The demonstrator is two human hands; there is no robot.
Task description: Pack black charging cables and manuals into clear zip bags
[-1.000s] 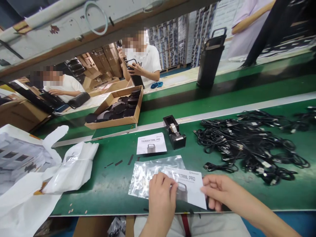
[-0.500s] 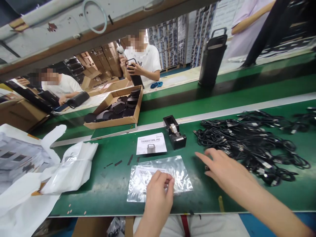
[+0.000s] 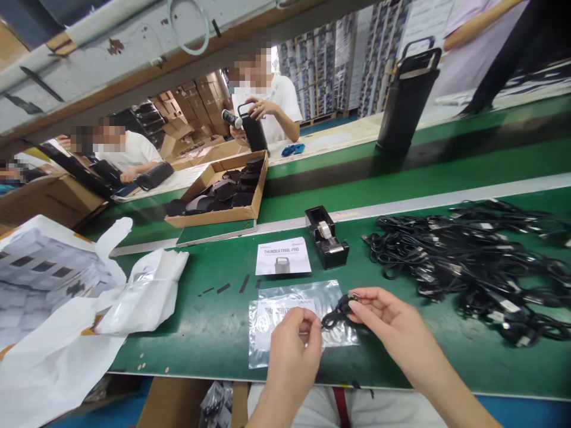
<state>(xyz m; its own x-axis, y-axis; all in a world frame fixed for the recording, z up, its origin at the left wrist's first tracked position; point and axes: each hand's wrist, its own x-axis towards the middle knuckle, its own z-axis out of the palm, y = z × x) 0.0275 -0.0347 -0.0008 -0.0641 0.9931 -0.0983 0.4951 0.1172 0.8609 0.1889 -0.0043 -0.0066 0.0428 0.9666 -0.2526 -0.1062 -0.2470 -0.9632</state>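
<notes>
My left hand (image 3: pixel 297 342) is closed in a pinch at the open edge of a clear plastic bag (image 3: pixel 338 340) lying on the green bench. A printed leaflet (image 3: pixel 267 328) shows through the bag's left part. Between thumb and fingers, my right hand (image 3: pixel 387 316) grips a small coiled black cable (image 3: pixel 334 316), held over the bag's right side, close to my left fingers. Just behind the bag lie white printed leaflets (image 3: pixel 285 264) reading "Thunder Trail Pro". Right of these stands a black tape dispenser (image 3: pixel 328 241).
A heap of black cables (image 3: pixel 441 255) covers the bench at right. White plastic bags (image 3: pixel 143 291) lie at left by an open printed carton (image 3: pixel 49 261). Farther back are a cardboard tray (image 3: pixel 254 208) of black parts and a black speaker (image 3: pixel 408 101). Co-workers are across the line.
My right hand has come left from beside the cable heap with a coiled cable in its fingers. My left hand still pinches the bag. The view has shifted slightly.
</notes>
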